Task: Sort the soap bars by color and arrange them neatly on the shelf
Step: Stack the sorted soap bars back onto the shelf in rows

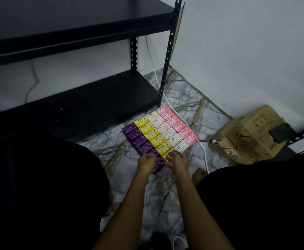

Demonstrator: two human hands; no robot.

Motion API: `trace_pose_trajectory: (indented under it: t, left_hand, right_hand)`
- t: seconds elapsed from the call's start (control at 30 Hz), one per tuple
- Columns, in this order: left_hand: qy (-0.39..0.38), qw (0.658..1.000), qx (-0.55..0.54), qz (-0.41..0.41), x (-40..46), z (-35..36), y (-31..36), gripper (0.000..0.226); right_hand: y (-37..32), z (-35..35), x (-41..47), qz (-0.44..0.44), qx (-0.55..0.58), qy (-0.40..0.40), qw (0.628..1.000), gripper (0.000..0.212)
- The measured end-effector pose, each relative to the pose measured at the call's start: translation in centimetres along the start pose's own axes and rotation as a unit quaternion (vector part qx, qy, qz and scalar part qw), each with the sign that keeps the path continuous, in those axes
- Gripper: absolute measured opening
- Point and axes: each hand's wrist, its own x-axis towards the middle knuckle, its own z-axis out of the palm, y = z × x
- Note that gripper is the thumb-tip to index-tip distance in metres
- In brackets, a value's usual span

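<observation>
- Boxed soap bars lie on the marble-veined floor (111, 141) in four rows: purple (136, 139), yellow (152, 131), cream (165, 129), pink (176, 123).
- Left hand (146, 164) curls over the nearest purple box; right hand (179, 162) rests fingers on the nearest yellow box.
- Black metal shelf (86, 103) stands left; worn cardboard box (252, 139) right.

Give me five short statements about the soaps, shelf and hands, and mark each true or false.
1. The soaps lie on the floor in four color rows. True.
2. The shelf already holds soaps. False: it holds none.
3. The pink row lies beside the purple row. False: yellow and white rows lie between.
4. The left hand is on a purple soap. True.
5. The box stands left of the soaps. False: it stands right.
</observation>
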Motion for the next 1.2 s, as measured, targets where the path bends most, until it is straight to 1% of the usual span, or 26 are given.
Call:
trace_pose_trajectory:
  t: [0.1,0.17,0.23,0.3,0.43,0.5,0.57,0.6,0.67,0.73,0.8,0.9,1.0,1.1,1.13,1.2]
  left_hand:
    - [0.012,1.0,-0.008,-0.021,1.2,1.6,-2.0,0.016]
    - [0.026,0.999,-0.019,-0.038,2.0,2.4,-3.2,0.012]
    - [0.039,0.997,-0.026,-0.055,2.5,3.0,-4.2,0.011]
    - [0.059,0.996,-0.021,-0.068,3.7,3.4,-5.4,0.02]
    - [0.109,0.99,0.001,-0.086,10.0,4.1,-10.7,0.06]
    - [0.127,0.988,-0.001,-0.093,11.7,3.9,-11.6,0.067]
    - [0.123,0.986,-0.031,-0.105,11.9,3.9,-10.9,0.072]
    - [0.123,0.984,-0.054,-0.119,11.6,4.0,-10.2,0.073]
    - [0.119,0.978,-0.09,-0.146,11.6,4.3,-9.4,0.064]
    - [0.122,0.969,-0.123,-0.175,12.4,4.5,-9.7,0.054]
    - [0.125,0.961,-0.137,-0.203,12.5,4.6,-9.4,0.055]
    - [0.13,0.955,-0.146,-0.222,12.8,4.8,-9.5,0.053]
    - [0.131,0.953,-0.155,-0.225,12.3,4.8,-8.7,0.048]
    - [0.128,0.954,-0.156,-0.221,12.3,4.9,-8.7,0.038]
    - [0.126,0.956,-0.158,-0.214,12.4,5.0,-9.0,0.039]
    - [0.118,0.959,-0.166,-0.197,12.5,5.0,-9.2,0.049]
  right_hand:
    - [1.4,-1.0,1.8,0.008,-0.01,0.007,1.0,0.014]
    - [2.1,-1.5,3.2,0.019,-0.016,0.014,1.0,0.021]
    - [2.6,-1.7,4.7,0.034,-0.025,0.033,0.999,0.02]
    - [3.0,-1.9,6.4,0.045,-0.033,0.05,0.997,0.014]
    - [3.9,-2.2,9.6,0.068,-0.039,0.076,0.994,0.014]
    - [4.5,-2.4,11.2,0.08,-0.058,0.095,0.991,0.013]
    - [5.2,-2.4,12.6,0.099,-0.072,0.105,0.987,0.006]
    - [5.6,-2.3,13.2,0.108,-0.08,0.108,0.985,0.008]
    - [6.2,-2.0,14.3,0.118,-0.09,0.103,0.983,0.018]
    - [6.7,-1.5,15.3,0.132,-0.093,0.098,0.982,0.022]
    - [6.7,-1.0,15.9,0.143,-0.086,0.097,0.981,0.022]
    - [6.8,-0.6,16.3,0.142,-0.09,0.094,0.981,0.021]
    - [7.1,-0.7,16.5,0.154,-0.093,0.099,0.979,0.029]
    - [7.8,-0.8,17.1,0.174,-0.072,0.102,0.977,0.042]
    - [8.1,-0.9,17.4,0.174,-0.068,0.1,0.977,0.049]
    - [8.4,-1.0,17.7,0.175,-0.062,0.097,0.978,0.062]
